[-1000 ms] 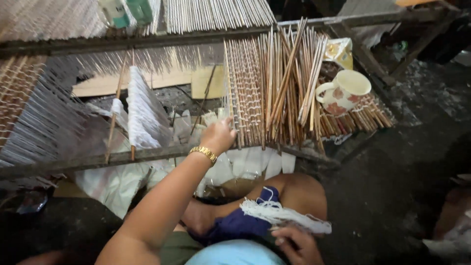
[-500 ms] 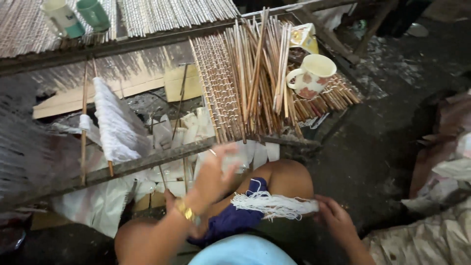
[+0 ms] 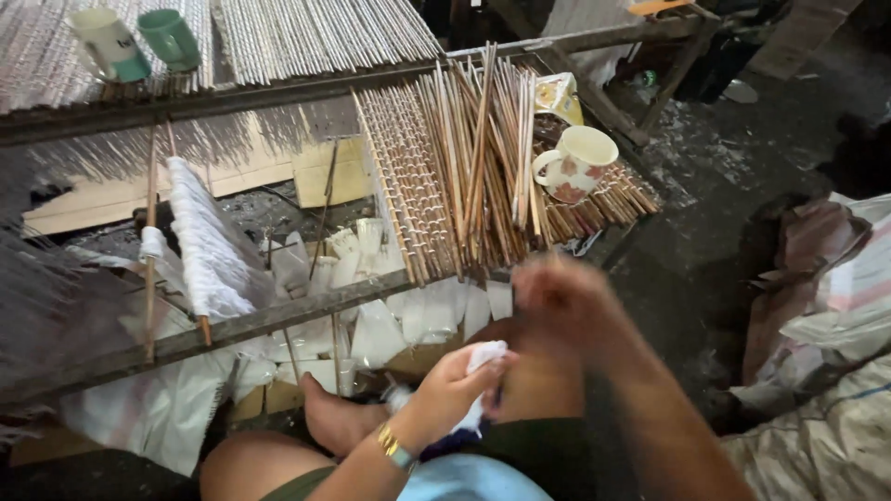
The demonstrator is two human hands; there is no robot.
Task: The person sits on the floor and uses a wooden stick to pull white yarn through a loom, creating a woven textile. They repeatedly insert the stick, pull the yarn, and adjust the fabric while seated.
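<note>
My left hand (image 3: 447, 388), with a gold bracelet on the wrist, is closed around a small white bundle of fibres (image 3: 485, 356) just above my lap. My right hand (image 3: 560, 295) is a blur right beside and above it, near the front bar of the wooden frame (image 3: 278, 315). Its fingers are too smeared to tell whether they grip anything. A heap of thin brown sticks (image 3: 469, 158) lies on the frame just beyond both hands. My bare knee and foot (image 3: 339, 422) show below the frame.
A flowered cream mug (image 3: 577, 163) sits on the sticks at the right. A white fringed bundle on a stick (image 3: 206, 243) leans on the frame at left. Two cups (image 3: 139, 42) stand on the far rail. White bags lie under the frame, sacks (image 3: 835, 306) at right.
My left hand has come back from the frame's sticks to my lap and closed on the white bundle. My right hand has risen from my lap towards it.
</note>
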